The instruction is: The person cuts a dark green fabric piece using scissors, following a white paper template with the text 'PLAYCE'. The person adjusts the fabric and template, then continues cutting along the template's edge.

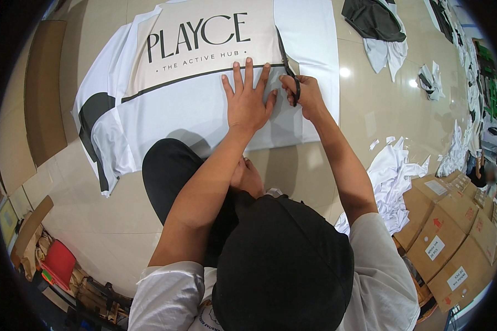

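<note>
A large white cloth (171, 118) lies spread on the floor in front of me. On it is a beige printed panel (204, 22) with dark lettering and a black border. My left hand (247, 102) rests flat on the cloth, its spread fingertips at the panel's lower border. Just to its right, my right hand (303, 94) grips black-handled scissors (296, 88) at the panel's lower right corner. The blades point away from me near the dark border, and I cannot tell them clearly from it. At the left, the cloth is folded over with black curved patches showing.
White fabric scraps (392, 176) are heaped at the right, beside stacked cardboard boxes (442, 237). A black and white cloth (373, 22) lies at the far right. Brown cardboard (45, 83) lies at the left, and a red object (59, 262) stands at the lower left.
</note>
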### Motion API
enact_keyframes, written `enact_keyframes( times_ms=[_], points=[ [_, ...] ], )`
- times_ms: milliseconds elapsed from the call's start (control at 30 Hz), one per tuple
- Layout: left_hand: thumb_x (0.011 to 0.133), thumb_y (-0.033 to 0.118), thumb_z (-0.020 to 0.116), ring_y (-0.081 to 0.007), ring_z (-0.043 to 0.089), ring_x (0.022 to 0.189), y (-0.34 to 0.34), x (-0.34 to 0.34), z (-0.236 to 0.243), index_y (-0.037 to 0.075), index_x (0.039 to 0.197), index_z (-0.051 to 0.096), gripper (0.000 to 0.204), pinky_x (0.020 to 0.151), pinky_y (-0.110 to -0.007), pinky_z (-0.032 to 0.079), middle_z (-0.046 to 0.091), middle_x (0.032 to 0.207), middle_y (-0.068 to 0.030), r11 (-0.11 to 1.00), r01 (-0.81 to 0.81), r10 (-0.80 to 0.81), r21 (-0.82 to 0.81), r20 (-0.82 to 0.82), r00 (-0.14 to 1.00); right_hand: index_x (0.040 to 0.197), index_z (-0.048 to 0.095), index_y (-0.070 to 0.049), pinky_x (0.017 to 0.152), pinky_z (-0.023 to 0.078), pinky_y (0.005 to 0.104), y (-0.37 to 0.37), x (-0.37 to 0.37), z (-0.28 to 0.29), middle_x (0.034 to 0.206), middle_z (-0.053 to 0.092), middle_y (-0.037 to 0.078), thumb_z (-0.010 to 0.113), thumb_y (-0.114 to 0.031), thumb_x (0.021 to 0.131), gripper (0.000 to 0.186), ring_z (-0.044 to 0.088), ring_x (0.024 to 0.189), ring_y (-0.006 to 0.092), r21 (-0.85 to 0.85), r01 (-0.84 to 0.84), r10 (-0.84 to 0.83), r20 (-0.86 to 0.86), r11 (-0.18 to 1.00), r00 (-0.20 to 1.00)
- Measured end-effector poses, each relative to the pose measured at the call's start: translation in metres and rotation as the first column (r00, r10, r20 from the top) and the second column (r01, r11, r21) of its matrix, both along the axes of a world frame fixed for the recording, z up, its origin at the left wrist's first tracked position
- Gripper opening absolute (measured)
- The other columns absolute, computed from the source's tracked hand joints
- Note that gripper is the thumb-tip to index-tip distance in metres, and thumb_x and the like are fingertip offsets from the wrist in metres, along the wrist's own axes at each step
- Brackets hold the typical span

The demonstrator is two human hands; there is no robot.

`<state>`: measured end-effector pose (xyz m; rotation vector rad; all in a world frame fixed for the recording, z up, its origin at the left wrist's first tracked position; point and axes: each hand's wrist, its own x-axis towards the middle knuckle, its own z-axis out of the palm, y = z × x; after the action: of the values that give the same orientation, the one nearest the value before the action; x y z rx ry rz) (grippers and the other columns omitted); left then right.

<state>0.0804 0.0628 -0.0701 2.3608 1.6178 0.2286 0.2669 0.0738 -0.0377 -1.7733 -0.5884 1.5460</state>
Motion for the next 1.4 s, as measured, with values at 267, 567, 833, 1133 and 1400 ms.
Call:
enact_keyframes(
  times_ms=[267, 567, 833, 1133, 1400],
  points=[
    [0.111, 0.054, 0.054, -0.0476, 0.011, 0.170, -0.001, 0.001, 0.001, 0.028, 0.177, 0.036, 0.073, 0.132, -0.074, 0.010, 0.018, 0.185, -0.0171, 1.000, -0.012, 0.012, -0.027, 0.005, 1.000, 0.080, 0.068, 0.000, 0.048, 0.041, 0.0307, -0.001, -0.004, 0.003, 0.067, 0.059, 0.003, 0.084, -0.028, 0.087, 0.032, 0.055, 0.052, 0.0130, 0.002, 0.016, -0.016, 0.031, 1.000, 0.999],
    [0.113, 0.055, 0.052, -0.0499, 0.013, 0.169, 0.000, 0.000, -0.001, 0.029, 0.178, 0.033, 0.072, 0.130, -0.076, 0.012, 0.022, 0.183, -0.0196, 1.000, -0.001, 0.001, -0.009, -0.003, 1.000, 0.085, 0.070, -0.002, 0.050, 0.041, 0.0294, -0.002, -0.001, -0.004, 0.067, 0.060, 0.001, 0.089, -0.031, 0.089, 0.035, 0.053, 0.051, 0.0109, -0.003, -0.001, 0.001, 0.018, 1.000, 1.000],
    [0.111, 0.055, 0.053, -0.0473, 0.010, 0.170, 0.000, 0.001, 0.001, 0.030, 0.177, 0.035, 0.072, 0.132, -0.074, 0.010, 0.016, 0.185, -0.0166, 1.000, -0.013, 0.012, -0.028, -0.023, 1.000, 0.085, 0.070, -0.002, 0.050, 0.041, 0.0290, -0.001, -0.010, -0.001, 0.066, 0.060, 0.001, 0.088, -0.032, 0.089, 0.035, 0.053, 0.051, 0.0114, 0.007, 0.012, -0.012, 0.022, 1.000, 1.000],
    [0.111, 0.055, 0.054, -0.0477, 0.012, 0.169, 0.001, 0.001, 0.001, 0.030, 0.177, 0.035, 0.074, 0.132, -0.074, 0.011, 0.018, 0.184, -0.0167, 1.000, -0.010, 0.010, -0.028, -0.015, 1.000, 0.086, 0.070, -0.002, 0.049, 0.041, 0.0299, 0.017, -0.012, -0.003, 0.066, 0.060, 0.002, 0.088, -0.036, 0.089, 0.038, 0.053, 0.051, 0.0126, 0.035, 0.034, -0.034, -0.010, 0.999, 0.999],
    [0.111, 0.054, 0.055, -0.0479, 0.013, 0.169, 0.001, 0.000, 0.003, 0.029, 0.177, 0.035, 0.074, 0.132, -0.074, 0.011, 0.019, 0.184, -0.0170, 0.999, -0.009, 0.008, -0.035, -0.017, 1.000, 0.087, 0.070, -0.001, 0.049, 0.041, 0.0291, 0.021, -0.015, -0.003, 0.067, 0.059, 0.001, 0.088, -0.034, 0.089, 0.037, 0.054, 0.051, 0.0118, 0.033, 0.050, -0.049, -0.022, 0.998, 0.999]
  ],
)
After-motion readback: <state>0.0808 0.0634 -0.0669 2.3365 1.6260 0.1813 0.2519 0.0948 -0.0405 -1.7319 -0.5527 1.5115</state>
